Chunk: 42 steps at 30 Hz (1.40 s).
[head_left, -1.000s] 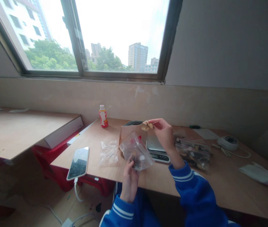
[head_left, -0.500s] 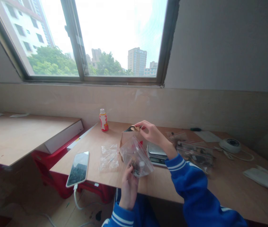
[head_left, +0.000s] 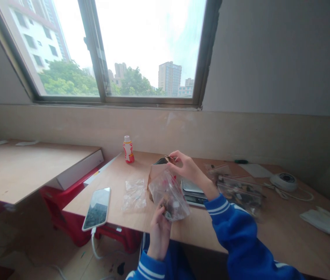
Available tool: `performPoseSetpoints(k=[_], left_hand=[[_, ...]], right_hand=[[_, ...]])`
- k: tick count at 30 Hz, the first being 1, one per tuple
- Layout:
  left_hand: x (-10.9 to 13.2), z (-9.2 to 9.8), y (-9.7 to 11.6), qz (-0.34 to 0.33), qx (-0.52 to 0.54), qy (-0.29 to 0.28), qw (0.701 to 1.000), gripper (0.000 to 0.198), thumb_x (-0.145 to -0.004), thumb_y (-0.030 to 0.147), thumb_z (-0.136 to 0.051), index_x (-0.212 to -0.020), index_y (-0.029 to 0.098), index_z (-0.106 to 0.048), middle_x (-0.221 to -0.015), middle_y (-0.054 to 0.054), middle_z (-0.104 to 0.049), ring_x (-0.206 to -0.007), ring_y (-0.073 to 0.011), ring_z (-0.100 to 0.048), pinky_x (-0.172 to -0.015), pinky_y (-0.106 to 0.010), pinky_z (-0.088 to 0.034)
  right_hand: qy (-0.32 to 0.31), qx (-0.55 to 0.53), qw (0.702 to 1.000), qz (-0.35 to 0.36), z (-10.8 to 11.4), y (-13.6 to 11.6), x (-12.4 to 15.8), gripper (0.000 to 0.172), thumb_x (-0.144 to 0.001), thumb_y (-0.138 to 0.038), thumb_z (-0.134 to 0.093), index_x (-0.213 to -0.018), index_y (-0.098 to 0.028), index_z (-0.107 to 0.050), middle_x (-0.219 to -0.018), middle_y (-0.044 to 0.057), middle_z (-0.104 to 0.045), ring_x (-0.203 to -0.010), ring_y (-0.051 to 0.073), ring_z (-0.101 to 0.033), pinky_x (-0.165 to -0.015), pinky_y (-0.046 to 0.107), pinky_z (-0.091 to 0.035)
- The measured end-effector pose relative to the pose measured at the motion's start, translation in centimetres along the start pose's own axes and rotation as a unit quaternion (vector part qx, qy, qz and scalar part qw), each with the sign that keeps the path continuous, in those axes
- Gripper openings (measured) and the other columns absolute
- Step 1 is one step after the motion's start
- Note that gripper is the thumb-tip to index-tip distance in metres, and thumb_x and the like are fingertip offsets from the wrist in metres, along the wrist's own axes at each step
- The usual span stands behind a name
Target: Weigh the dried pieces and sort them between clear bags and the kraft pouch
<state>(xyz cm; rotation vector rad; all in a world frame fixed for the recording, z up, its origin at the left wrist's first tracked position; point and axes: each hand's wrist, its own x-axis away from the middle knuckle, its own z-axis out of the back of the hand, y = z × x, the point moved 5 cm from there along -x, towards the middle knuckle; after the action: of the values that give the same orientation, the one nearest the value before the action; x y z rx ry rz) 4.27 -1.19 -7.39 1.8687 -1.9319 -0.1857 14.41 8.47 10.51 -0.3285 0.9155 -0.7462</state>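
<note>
While the left hand [head_left: 160,231] gripped a clear bag [head_left: 181,208] of brown bits [head_left: 165,203], the right hand [head_left: 188,170] pinched a piece [head_left: 169,159] at the mouth of the paper bag [head_left: 156,171]; a zip bag [head_left: 254,190] held dark pieces [head_left: 237,194].

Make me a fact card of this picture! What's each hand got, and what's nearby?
Left hand: grips a clear plastic bag
Right hand: pinches a small brown piece at the brown paper bag's open top
Right of paper bag: silver-topped scale, partly hidden
Back of wooden table: red-and-white plastic bottle, upright
Near table's left edge: rectangular phone, white cable attached
</note>
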Motion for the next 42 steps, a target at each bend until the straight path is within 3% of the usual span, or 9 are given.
performPoseSetpoints(k=[7,11,15,18,22,26,29,34,42], left_hand=[[0.0,0.2,0.3,-0.003,-0.005,0.028,1.0,0.03,-0.077,0.009,-0.056,-0.102,0.016,-0.071,-0.115,-0.009,-0.069,-0.103,-0.0204,-0.065,-0.089,-0.029,-0.052],[-0.1,0.3,0.1,-0.001,-0.006,0.018,1.0,0.031,-0.078,0.01,-0.056,-0.104,0.016,-0.071,-0.117,-0.009,-0.068,-0.107,-0.0222,-0.064,-0.091,-0.031,-0.051],[-0.2,0.4,0.1,-0.006,-0.002,0.002,1.0,0.031,-0.079,0.012,-0.055,-0.106,0.016,-0.07,-0.115,-0.01,-0.069,-0.111,-0.0236,-0.062,-0.095,-0.034,-0.048],[-0.3,0.5,0.2,-0.005,0.013,-0.005,1.0,0.031,-0.081,0.012,-0.053,-0.106,0.018,-0.07,-0.113,-0.008,-0.07,-0.115,-0.0231,-0.059,-0.1,-0.036,-0.044],[-0.4,0.4,0.3,-0.001,0.027,-0.041,0.999,0.036,-0.081,0.014,-0.05,-0.111,0.019,-0.069,-0.114,-0.008,-0.07,-0.121,-0.0233,-0.054,-0.105,-0.037,-0.039],[-0.1,-0.1,0.6,-0.02,-0.001,-0.08,0.997,0.04,-0.077,0.014,-0.052,-0.114,0.018,-0.068,-0.118,-0.008,-0.068,-0.12,-0.0257,-0.054,-0.104,-0.04,-0.039],[0.3,-0.7,0.9,-0.034,-0.049,-0.118,0.991,0.042,-0.077,0.015,-0.054,-0.117,0.017,-0.065,-0.121,-0.009,-0.066,-0.121,-0.0268,-0.053,-0.105,-0.041,-0.038],[0.7,-1.2,1.2,-0.043,-0.121,-0.123,0.984,0.045,-0.078,0.017,-0.065,-0.122,0.021,-0.061,-0.127,-0.009,-0.062,-0.122,-0.0264,-0.053,-0.102,-0.038,-0.041],[0.1,-0.6,1.8,-0.127,-0.228,-0.046,0.964,0.049,-0.064,0.023,-0.08,-0.108,0.019,-0.061,-0.11,-0.011,-0.069,-0.101,-0.0243,-0.065,-0.083,-0.031,-0.052]], right_hand=[[0.035,-0.029,0.999,-0.01,0.2,0.9,0.3,0.019,-0.086,-0.023,-0.05,-0.102,-0.019,-0.058,-0.085,0.003,-0.069,-0.079,0.017,-0.066,-0.073,0.03,-0.05],[0.009,0.014,0.999,0.045,-0.3,0.3,0.2,0.019,-0.089,-0.022,-0.048,-0.091,-0.02,-0.067,-0.096,0.006,-0.068,-0.093,0.019,-0.062,-0.086,0.034,-0.048],[0.058,0.037,0.995,0.079,0.2,-0.4,0.5,0.024,-0.088,-0.021,-0.049,-0.105,-0.022,-0.066,-0.113,0.008,-0.061,-0.109,0.021,-0.054,-0.098,0.039,-0.04],[0.087,0.002,0.995,0.043,1.0,-0.4,1.3,0.023,-0.083,-0.013,-0.047,-0.094,-0.019,-0.066,-0.099,0.006,-0.064,-0.098,0.019,-0.058,-0.09,0.035,-0.045],[-0.059,-0.069,0.994,-0.066,0.2,0.1,3.0,0.025,-0.079,-0.008,-0.042,-0.078,-0.017,-0.065,-0.075,0.001,-0.066,-0.07,0.014,-0.06,-0.065,0.024,-0.046],[-0.215,-0.071,0.969,-0.098,-1.5,0.0,5.1,0.022,-0.078,-0.011,-0.046,-0.08,-0.016,-0.068,-0.074,0.001,-0.067,-0.066,0.014,-0.059,-0.061,0.022,-0.045],[-0.243,-0.111,0.955,-0.125,-2.2,-0.1,6.0,0.015,-0.081,-0.022,-0.055,-0.086,-0.015,-0.067,-0.077,0.002,-0.068,-0.064,0.014,-0.059,-0.058,0.022,-0.046],[-0.273,-0.199,0.922,-0.191,-3.2,0.2,7.3,0.036,-0.079,-0.041,-0.065,-0.105,-0.016,-0.066,-0.071,0.001,-0.067,-0.049,0.011,-0.054,-0.045,0.021,-0.043],[-0.295,-0.211,0.917,-0.163,-4.8,1.0,8.3,0.038,-0.077,-0.041,-0.068,-0.108,-0.018,-0.067,-0.09,0.004,-0.071,-0.077,0.02,-0.065,-0.069,0.03,-0.052]])
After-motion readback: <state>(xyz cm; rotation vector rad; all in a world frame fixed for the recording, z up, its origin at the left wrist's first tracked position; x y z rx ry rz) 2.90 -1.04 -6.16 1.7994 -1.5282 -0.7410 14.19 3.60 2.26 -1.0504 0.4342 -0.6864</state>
